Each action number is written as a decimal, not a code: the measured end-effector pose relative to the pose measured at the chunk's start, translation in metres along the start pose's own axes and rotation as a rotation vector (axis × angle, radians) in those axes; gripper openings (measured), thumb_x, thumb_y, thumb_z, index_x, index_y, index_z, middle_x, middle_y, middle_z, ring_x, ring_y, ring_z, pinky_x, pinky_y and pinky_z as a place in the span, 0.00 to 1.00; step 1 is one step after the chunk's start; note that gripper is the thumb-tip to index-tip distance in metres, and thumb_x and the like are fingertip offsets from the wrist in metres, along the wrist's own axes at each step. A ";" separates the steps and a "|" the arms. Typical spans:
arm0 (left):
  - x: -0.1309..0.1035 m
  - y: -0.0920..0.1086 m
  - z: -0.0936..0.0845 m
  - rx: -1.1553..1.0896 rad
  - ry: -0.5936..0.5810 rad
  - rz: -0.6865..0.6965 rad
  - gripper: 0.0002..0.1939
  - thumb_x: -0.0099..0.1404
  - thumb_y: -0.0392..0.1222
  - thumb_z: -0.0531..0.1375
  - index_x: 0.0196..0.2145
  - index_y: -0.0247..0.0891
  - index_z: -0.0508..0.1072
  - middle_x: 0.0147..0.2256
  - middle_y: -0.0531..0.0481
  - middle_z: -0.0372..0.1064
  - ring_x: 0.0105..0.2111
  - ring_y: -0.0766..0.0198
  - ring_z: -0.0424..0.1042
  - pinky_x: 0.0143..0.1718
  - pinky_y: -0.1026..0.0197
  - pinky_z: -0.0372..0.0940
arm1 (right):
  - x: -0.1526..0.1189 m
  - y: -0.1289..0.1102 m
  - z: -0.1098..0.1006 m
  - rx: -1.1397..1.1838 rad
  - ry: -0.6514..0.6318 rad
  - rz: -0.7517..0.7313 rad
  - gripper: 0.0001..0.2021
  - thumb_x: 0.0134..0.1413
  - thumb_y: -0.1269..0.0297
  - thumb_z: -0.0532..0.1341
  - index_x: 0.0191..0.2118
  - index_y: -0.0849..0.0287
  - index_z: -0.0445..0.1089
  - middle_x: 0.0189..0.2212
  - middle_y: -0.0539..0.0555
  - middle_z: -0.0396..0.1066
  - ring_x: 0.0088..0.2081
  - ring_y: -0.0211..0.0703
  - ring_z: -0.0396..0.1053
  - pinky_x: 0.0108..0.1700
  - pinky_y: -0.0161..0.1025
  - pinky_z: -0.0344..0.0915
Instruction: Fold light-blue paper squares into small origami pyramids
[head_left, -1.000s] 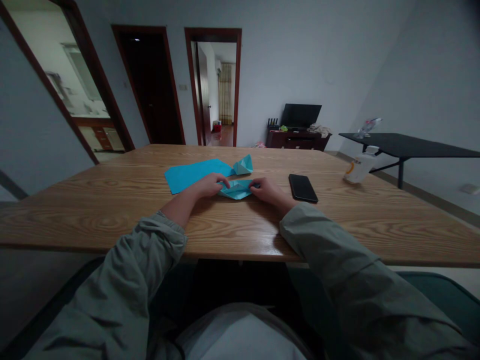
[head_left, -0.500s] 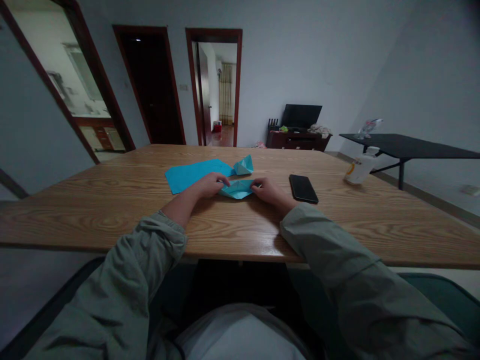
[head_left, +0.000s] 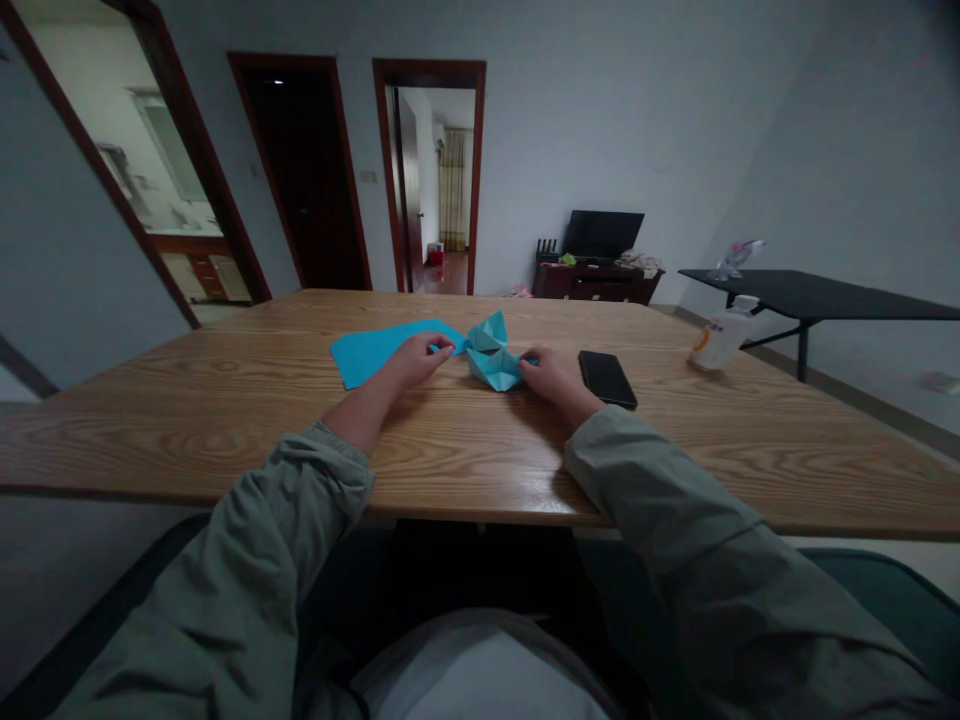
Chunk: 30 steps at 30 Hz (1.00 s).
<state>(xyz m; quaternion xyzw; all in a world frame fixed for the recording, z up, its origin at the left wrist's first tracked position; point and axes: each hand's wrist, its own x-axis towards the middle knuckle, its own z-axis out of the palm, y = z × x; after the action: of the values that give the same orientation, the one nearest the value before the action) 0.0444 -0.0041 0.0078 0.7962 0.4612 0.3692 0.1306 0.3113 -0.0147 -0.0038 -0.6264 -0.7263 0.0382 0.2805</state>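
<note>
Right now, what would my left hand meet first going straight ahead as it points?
Your left hand would probably meet the farther light-blue, pointed folded-paper piece; depth is unclear, and the nearer folded piece lies close to that line.

The left sleeve point(head_left: 262, 545) is grey-green and creased, its cuff point(head_left: 347, 463) gathered; the right sleeve point(head_left: 686, 530) matches, smoother. The top point(head_left: 480, 672) is pale grey.

Head-worn camera is looking forward and slightly down | is sitting close behind the worktop point(head_left: 465, 450) | is facing the far wall point(head_left: 570, 130) across it
</note>
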 end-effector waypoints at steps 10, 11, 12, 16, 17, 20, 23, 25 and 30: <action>0.004 -0.074 -0.029 0.334 -0.034 -0.373 0.15 0.57 0.40 0.59 0.42 0.39 0.76 0.43 0.48 0.75 0.41 0.62 0.73 0.40 0.66 0.65 | 0.002 0.008 0.000 -0.128 0.080 0.002 0.13 0.48 0.70 0.56 0.40 0.58 0.73 0.40 0.60 0.73 0.41 0.49 0.69 0.40 0.38 0.61; 0.003 -0.082 -0.032 0.333 -0.058 -0.400 0.15 0.56 0.40 0.59 0.42 0.39 0.76 0.43 0.48 0.75 0.40 0.62 0.73 0.39 0.66 0.65 | 0.002 0.008 0.000 -0.135 0.075 -0.010 0.13 0.48 0.70 0.56 0.40 0.58 0.73 0.39 0.59 0.74 0.40 0.49 0.70 0.38 0.38 0.61; 0.002 -0.088 -0.035 0.324 -0.078 -0.412 0.16 0.56 0.41 0.59 0.43 0.39 0.76 0.43 0.49 0.75 0.40 0.62 0.73 0.39 0.67 0.65 | 0.001 0.007 0.000 -0.139 0.072 -0.018 0.13 0.48 0.69 0.57 0.40 0.57 0.73 0.38 0.58 0.74 0.38 0.48 0.70 0.37 0.38 0.60; -0.001 -0.095 -0.039 0.291 -0.094 -0.424 0.17 0.55 0.42 0.60 0.43 0.38 0.76 0.42 0.48 0.75 0.38 0.63 0.74 0.36 0.67 0.66 | -0.002 0.004 -0.002 -0.133 0.060 -0.019 0.10 0.48 0.61 0.60 0.37 0.57 0.72 0.32 0.57 0.74 0.33 0.46 0.69 0.33 0.37 0.58; 0.000 -0.094 -0.039 0.293 -0.099 -0.425 0.17 0.55 0.43 0.61 0.43 0.38 0.76 0.41 0.48 0.76 0.38 0.63 0.74 0.36 0.68 0.66 | -0.003 0.003 -0.002 -0.132 0.058 -0.021 0.10 0.48 0.60 0.60 0.37 0.57 0.72 0.32 0.56 0.74 0.33 0.46 0.68 0.33 0.36 0.58; 0.000 -0.091 -0.037 0.304 -0.107 -0.411 0.16 0.55 0.43 0.61 0.42 0.38 0.76 0.41 0.48 0.76 0.38 0.62 0.74 0.37 0.67 0.66 | -0.003 0.001 -0.003 -0.140 0.082 -0.027 0.09 0.48 0.60 0.60 0.35 0.57 0.72 0.31 0.56 0.73 0.32 0.45 0.68 0.32 0.36 0.56; 0.000 -0.089 -0.035 0.316 -0.107 -0.404 0.16 0.55 0.43 0.61 0.42 0.39 0.76 0.41 0.48 0.76 0.39 0.61 0.74 0.37 0.67 0.66 | -0.004 -0.002 -0.006 -0.092 0.159 -0.047 0.10 0.51 0.60 0.58 0.35 0.57 0.72 0.29 0.55 0.73 0.30 0.44 0.68 0.30 0.35 0.55; 0.000 -0.088 -0.035 0.322 -0.107 -0.409 0.16 0.55 0.43 0.60 0.42 0.39 0.76 0.42 0.48 0.76 0.39 0.61 0.74 0.37 0.67 0.66 | -0.006 -0.004 -0.009 -0.039 0.229 -0.066 0.10 0.53 0.59 0.57 0.36 0.57 0.72 0.28 0.54 0.73 0.30 0.43 0.68 0.30 0.35 0.54; 0.000 -0.088 -0.035 0.328 -0.109 -0.408 0.17 0.54 0.44 0.60 0.42 0.39 0.76 0.42 0.48 0.76 0.40 0.61 0.74 0.37 0.67 0.66 | -0.009 -0.008 -0.018 0.014 0.330 -0.079 0.11 0.55 0.57 0.56 0.37 0.57 0.71 0.26 0.53 0.72 0.28 0.43 0.67 0.31 0.35 0.56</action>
<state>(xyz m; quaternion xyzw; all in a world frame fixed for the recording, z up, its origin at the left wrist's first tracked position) -0.0361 0.0391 -0.0163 0.7160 0.6581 0.2120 0.0962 0.3126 -0.0299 0.0118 -0.5933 -0.6941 -0.0711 0.4014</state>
